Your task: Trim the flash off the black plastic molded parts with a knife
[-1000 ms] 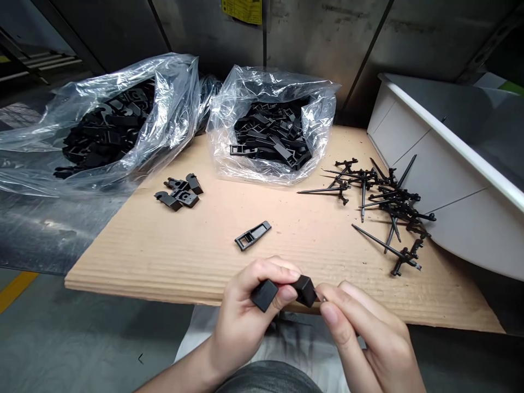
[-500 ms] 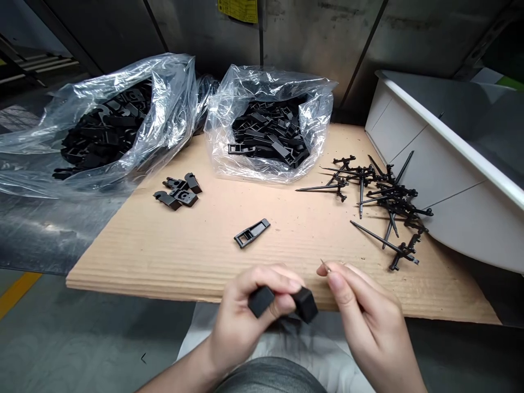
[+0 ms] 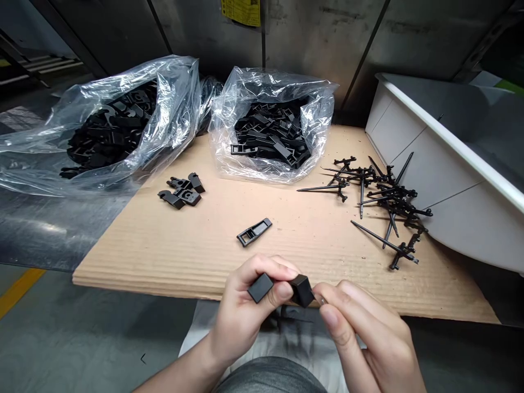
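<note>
My left hand (image 3: 256,305) is closed around a black plastic part (image 3: 303,291), whose block-shaped end sticks out past the thumb and forefinger. A second black block face (image 3: 260,287) shows behind the thumb; whether it belongs to the same piece is hidden. My right hand (image 3: 360,327) pinches a small thin shiny piece (image 3: 319,298) between thumb and forefinger, right beside the block's end. Its exact kind is too small to make out. On the cardboard beyond my hands lies a single black slotted plastic piece (image 3: 254,232).
Several black hooked pieces (image 3: 182,194) lie at the left of the cardboard sheet (image 3: 164,256). Behind stand two clear plastic bags of black parts, one left (image 3: 176,109) and one central (image 3: 221,147). Black plastic sprues (image 3: 393,202) are scattered beside a white bin (image 3: 409,136).
My right hand has moved left and slightly down, bringing the thin piece up to the block's end. My left hand has lifted slightly with the black part. The view has shifted a little.
</note>
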Tool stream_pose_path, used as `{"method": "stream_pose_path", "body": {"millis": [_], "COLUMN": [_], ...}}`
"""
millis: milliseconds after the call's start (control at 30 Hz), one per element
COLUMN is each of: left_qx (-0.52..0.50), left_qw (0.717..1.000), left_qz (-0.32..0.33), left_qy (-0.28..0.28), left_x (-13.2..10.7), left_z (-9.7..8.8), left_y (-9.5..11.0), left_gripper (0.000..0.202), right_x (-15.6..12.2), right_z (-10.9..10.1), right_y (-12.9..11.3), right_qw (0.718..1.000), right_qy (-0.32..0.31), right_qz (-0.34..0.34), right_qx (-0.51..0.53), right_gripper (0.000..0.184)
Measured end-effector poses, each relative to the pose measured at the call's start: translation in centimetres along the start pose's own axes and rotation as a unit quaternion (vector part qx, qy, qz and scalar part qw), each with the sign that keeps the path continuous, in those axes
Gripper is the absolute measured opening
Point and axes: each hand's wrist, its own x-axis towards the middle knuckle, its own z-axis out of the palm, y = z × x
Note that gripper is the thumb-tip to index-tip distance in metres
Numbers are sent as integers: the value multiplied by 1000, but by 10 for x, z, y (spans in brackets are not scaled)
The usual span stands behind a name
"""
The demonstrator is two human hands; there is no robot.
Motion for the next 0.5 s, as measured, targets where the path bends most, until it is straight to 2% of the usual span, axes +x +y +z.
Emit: {"method": "stream_pose_path", "body": {"millis": [133, 267, 400, 500], "left_qx": [5, -1, -18, -70], "left_qw": [1000, 999, 1000, 996], "left_qz": [20, 18, -9, -53], "left_qy": [-18, -43, -15, -28], "left_x": [0, 0, 0, 1], "left_z": [0, 1, 2, 2], "left_y": [0, 0, 1, 1], "left_gripper": [4, 4, 7, 6], "right_x": [0, 1, 0, 1], "right_z": [-2, 4, 7, 5], "right_y": [1, 10, 14, 9], "right_qw": [1000, 999, 991, 974], "right_qy": [-14, 1, 66, 93], "right_qz": [2, 28, 101, 146], "right_qx": [-26, -39, 51, 147], "right_gripper": [15, 16, 17, 14]}}
